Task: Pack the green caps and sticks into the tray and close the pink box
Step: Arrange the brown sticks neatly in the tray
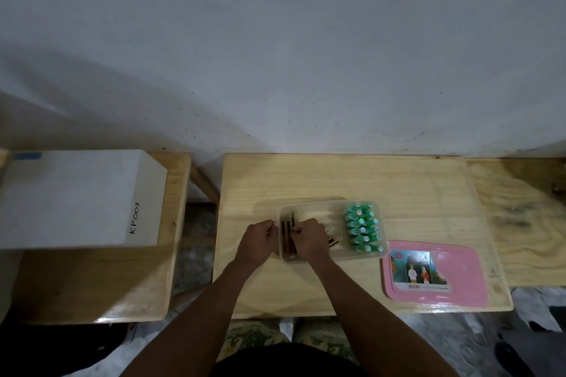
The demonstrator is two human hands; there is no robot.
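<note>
At left end of tray point(318, 213) | sticks point(288, 239) between hands | left hand point(258, 239): grasp unclear | right hand point(307, 239) pinches sticks

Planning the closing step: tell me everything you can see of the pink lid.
The pink lid is a flat rounded rectangle, glossy like plastic, with a raised border and a picture sticker on its left part. It lies flat on the wooden table, right of the clear tray and nearer the person. The left hand and right hand are at the tray, not touching it.
</note>
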